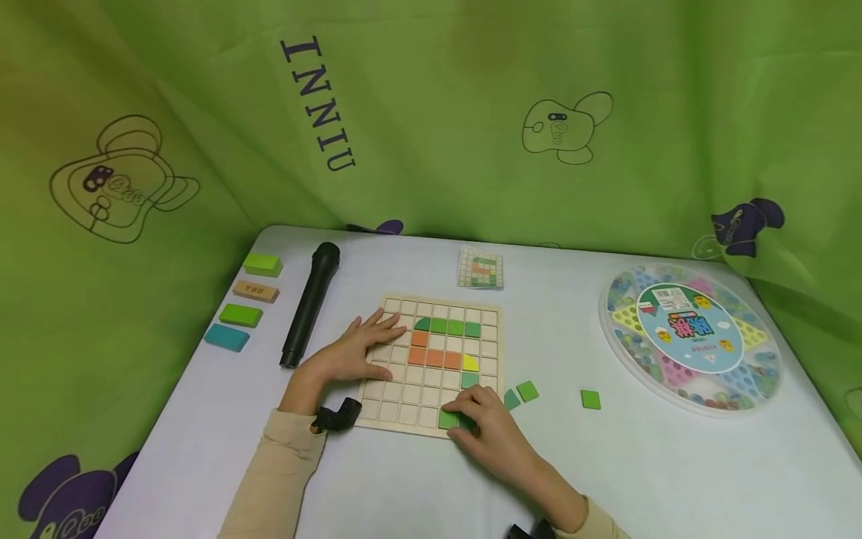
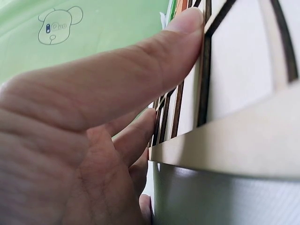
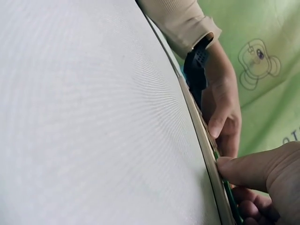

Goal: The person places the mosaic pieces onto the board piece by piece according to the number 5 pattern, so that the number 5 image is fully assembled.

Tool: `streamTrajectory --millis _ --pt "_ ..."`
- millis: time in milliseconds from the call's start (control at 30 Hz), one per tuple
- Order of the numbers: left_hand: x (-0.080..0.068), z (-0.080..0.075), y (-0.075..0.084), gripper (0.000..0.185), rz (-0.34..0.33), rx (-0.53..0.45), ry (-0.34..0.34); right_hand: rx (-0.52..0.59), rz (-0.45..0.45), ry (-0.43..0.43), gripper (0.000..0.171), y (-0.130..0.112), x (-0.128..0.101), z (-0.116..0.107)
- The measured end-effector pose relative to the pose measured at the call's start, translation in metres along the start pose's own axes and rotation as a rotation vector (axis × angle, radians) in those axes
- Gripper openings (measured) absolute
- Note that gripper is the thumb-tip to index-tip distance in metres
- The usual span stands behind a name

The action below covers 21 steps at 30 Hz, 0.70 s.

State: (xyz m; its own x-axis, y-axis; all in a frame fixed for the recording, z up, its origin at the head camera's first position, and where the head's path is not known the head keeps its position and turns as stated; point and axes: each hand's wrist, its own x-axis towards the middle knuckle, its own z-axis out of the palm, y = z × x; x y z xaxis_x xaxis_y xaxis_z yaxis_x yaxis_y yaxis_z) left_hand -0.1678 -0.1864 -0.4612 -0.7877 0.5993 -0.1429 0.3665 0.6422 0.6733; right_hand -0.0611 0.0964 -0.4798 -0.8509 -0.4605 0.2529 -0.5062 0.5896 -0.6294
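We laid our left hand (image 1: 350, 353) flat, fingers straight, on the grid board (image 1: 431, 364) to steady it. Our right hand (image 1: 486, 423) pinched a green tile (image 1: 448, 419) at the board's near edge; it seemed best to seat it squarely in its cell.

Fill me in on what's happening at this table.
A person is laying coloured tiles into a wooden grid board. The left hand rests flat on the board's left side, while the right hand presses a green tile into the bottom row. Three loose green tiles lie on the table to the right.
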Motion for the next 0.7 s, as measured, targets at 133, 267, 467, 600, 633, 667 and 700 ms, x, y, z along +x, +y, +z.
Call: streamTrajectory --millis 133,267,467,600,633,667,700 --pt "-0.001 -0.001 0.002 0.082 0.006 -0.008 0.007 0.008 -0.002 0.000 0.031 -0.001 -0.001 -0.001" --pt "-0.001 0.001 0.001 0.082 0.004 -0.017 0.005 0.026 -0.024 0.037 0.035 0.001 -0.003 -0.007" --pt "-0.001 0.002 -0.002 0.083 0.009 -0.008 0.006 -0.002 0.054 0.085 0.039 0.014 -0.004 -0.033" --pt "-0.001 0.001 -0.002 0.083 0.011 -0.014 0.003 -0.041 0.140 0.074 0.042 0.033 -0.011 -0.053" --pt "-0.001 0.001 -0.002 0.082 0.011 -0.015 0.002 -0.047 0.168 0.071 0.043 0.038 -0.013 -0.058" --pt "-0.001 0.001 -0.002 0.082 0.011 -0.016 0.002 -0.056 0.200 0.067 0.043 0.043 -0.016 -0.063" --pt "-0.001 0.001 -0.002 0.082 0.012 -0.017 0.001 -0.056 0.230 0.061 0.042 0.049 -0.019 -0.067"
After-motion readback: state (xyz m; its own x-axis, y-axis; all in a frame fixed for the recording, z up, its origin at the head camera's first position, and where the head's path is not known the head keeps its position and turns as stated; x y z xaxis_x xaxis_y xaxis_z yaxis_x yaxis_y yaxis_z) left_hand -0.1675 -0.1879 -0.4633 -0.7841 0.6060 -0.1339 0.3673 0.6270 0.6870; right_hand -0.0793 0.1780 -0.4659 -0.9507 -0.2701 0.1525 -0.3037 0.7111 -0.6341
